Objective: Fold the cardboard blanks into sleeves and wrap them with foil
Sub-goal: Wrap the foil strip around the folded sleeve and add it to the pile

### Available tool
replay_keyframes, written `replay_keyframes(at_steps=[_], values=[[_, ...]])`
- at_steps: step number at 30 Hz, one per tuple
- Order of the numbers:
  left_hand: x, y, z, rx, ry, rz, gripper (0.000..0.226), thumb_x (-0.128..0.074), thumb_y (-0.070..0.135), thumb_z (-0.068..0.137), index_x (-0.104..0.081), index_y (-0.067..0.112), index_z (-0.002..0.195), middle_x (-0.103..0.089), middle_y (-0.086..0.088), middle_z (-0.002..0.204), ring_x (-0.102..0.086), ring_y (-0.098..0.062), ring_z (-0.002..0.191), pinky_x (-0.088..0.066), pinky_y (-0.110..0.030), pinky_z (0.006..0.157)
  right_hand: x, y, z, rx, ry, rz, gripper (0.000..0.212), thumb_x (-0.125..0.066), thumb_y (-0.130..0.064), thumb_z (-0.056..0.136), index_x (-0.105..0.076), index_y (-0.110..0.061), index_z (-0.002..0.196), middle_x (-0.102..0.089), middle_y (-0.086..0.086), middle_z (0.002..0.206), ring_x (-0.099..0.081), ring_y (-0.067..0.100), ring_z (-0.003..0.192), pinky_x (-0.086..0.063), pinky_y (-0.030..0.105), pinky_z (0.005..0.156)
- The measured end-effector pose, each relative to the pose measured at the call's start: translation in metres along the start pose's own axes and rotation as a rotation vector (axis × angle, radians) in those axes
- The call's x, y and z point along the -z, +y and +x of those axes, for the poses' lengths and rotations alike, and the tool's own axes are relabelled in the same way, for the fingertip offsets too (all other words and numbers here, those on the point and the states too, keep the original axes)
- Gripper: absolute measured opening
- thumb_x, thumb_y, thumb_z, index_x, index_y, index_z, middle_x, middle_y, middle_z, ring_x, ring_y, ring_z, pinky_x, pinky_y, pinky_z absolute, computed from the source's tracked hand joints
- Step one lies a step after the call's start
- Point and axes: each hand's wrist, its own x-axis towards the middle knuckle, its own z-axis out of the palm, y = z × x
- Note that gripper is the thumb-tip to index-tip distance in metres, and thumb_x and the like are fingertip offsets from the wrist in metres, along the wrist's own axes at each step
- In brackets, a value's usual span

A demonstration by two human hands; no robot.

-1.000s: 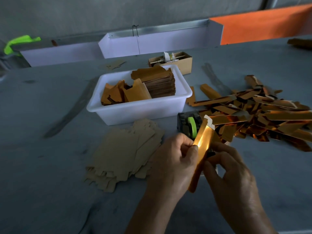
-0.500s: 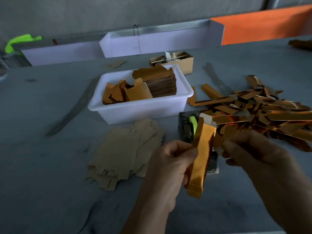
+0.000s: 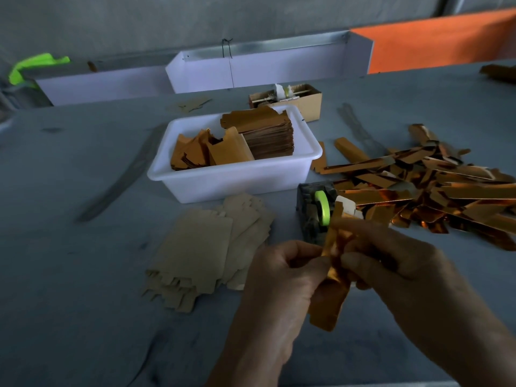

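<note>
The narrow copper-gold foil-covered cardboard sleeve (image 3: 332, 277) is held upright in the air above the grey table (image 3: 69, 275), just in front of the dark tape dispenser with its lime-green roll (image 3: 317, 209). The left hand (image 3: 282, 277) pinches its left edge about midway up, thumb and fingers curled on the foil. The right hand (image 3: 391, 263) closes over the sleeve's upper part from the right, fingers bent round it; exactly where the fingertips press is blurred.

The step appears to be closing or smoothing the foil at the top end. To do it well, the left hand should hold the body firmly without crushing the hollow section, while the right runs the foil flat along the fold so the seam lies straight and no wrinkle lifts. The foil looks thin and slippery, so a light, even pinch suits it better than a hard squeeze.

To the left on the table lies a fanned stack of pale tan flat cardboard blanks (image 3: 206, 252). Behind it stands a white plastic tub (image 3: 231, 182) holding orange-brown cut sheets (image 3: 259, 135). To the right spreads a loose heap of finished shiny copper sleeves (image 3: 435, 188).
</note>
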Motion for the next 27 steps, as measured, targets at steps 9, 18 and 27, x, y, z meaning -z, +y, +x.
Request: replay_keyframes(at_steps=[9, 18, 27], values=[[0.003, 0.001, -0.002, 0.010, -0.085, -0.050, 0.014, -0.065, 0.011, 0.086, -0.074, 0.014, 0.076, -0.075, -0.006, 0.077, -0.073, -0.018, 0.073, -0.058, -0.024, 0.066, -0.002, -0.001, 0.003, -0.054, 0.072, -0.065, 0.030, -0.069, -0.021, 0.077, -0.047, -0.035, 0.092, -0.067, -0.019, 0.079, -0.062, -0.002, 0.071, -0.050, 0.021, 0.060], [-0.003, -0.005, -0.003, -0.061, 0.012, -0.008, 0.020, -0.062, 0.012, 0.089, -0.071, 0.013, 0.071, -0.073, -0.008, 0.071, -0.072, -0.023, 0.069, -0.060, -0.032, 0.066, -0.005, -0.007, 0.002, -0.095, 0.084, -0.229, 0.027, -0.069, -0.022, 0.080, -0.046, -0.029, 0.092, -0.064, -0.007, 0.073, -0.061, 0.005, 0.069, -0.054, 0.027, 0.063], [-0.021, -0.022, -0.006, -0.409, 0.299, 0.275, 0.018, -0.063, 0.013, 0.086, -0.066, 0.021, 0.070, -0.068, -0.002, 0.067, -0.067, -0.018, 0.065, -0.057, -0.041, 0.062, -0.008, -0.015, 0.004, -0.119, 0.167, -0.447, 0.035, -0.067, -0.043, 0.076, -0.037, -0.032, 0.090, -0.058, -0.011, 0.072, -0.057, 0.009, 0.066, -0.044, 0.024, 0.053]])
